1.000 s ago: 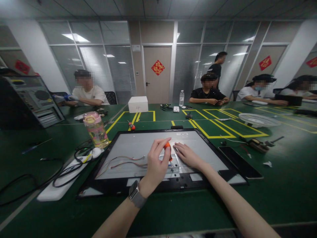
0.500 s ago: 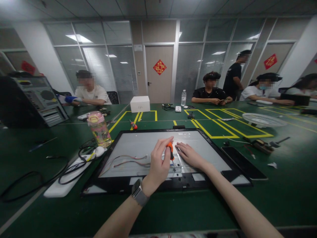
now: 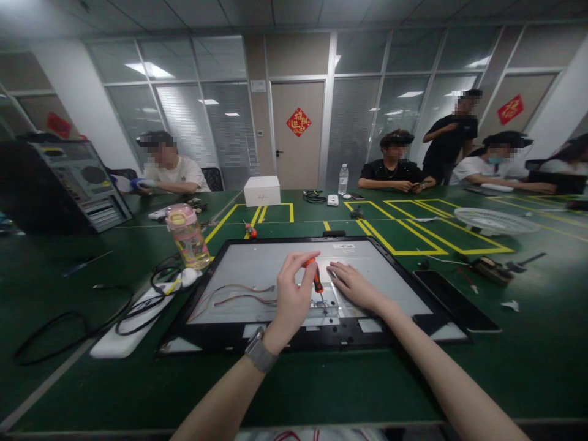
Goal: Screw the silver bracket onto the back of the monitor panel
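A flat display panel (image 3: 381,275) with a black frame lies face down or back up, I cannot tell which, on the green table. My left hand (image 3: 294,288), with a watch on its wrist, is closed round an orange and black screwdriver (image 3: 318,283). The screwdriver stands nearly upright, its shaft pointing down at a small circuit board (image 3: 319,304) near the panel's front edge. My right hand (image 3: 353,285) rests flat on the panel, fingers stretched out, just right of the screwdriver. Thin wires (image 3: 243,296) trail leftward across the panel from near the board.
Left of the panel stand a pink-lidded bottle (image 3: 187,239) and a white power strip (image 3: 124,331) with black cables. A dark phone-like slab (image 3: 454,300) lies at the right. Behind are a white box (image 3: 261,191), a red screwdriver (image 3: 250,230) and a computer case (image 3: 68,184). Several people sit opposite.
My left fingers have shifted on the screwdriver handle, showing more of its lower part. My right hand stays flat on the panel. The view has moved slightly; the standing person has raised an arm.
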A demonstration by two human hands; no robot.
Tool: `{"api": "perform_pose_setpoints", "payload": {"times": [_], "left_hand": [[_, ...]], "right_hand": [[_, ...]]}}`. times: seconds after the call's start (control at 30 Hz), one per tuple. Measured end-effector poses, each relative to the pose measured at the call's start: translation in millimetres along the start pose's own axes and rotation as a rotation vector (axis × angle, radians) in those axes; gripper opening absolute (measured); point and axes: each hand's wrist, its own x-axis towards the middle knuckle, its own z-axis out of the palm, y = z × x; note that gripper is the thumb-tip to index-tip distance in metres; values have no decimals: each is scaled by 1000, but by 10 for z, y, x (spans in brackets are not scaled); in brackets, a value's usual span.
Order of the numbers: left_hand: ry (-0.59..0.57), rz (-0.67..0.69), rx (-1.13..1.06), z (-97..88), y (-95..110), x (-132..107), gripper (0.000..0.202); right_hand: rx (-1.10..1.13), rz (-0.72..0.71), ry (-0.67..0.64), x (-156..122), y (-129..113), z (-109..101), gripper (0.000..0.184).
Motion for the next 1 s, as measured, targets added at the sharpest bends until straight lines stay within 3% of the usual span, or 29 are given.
{"api": "perform_pose_setpoints", "payload": {"times": [0.2,0.4,0.6,0.77,1.0], "left_hand": [[-83,-34,-92,-2,-21,1,29],[-18,-1,25,-14,-20,12,17],[-17,64,27,8,13,-33,30],[47,81,67,13,39,-33,21],[-2,55,14,5,34,-25,26]], "right_hand": [[-14,1,-8,-1,-14,-9,46],[-8,-2,-8,1,9,11,47],[-11,-6,-12,3,22,20,47],[-7,-13,0,0,24,25,46],[-36,-7,-28,-4,-5,-5,47]]}}
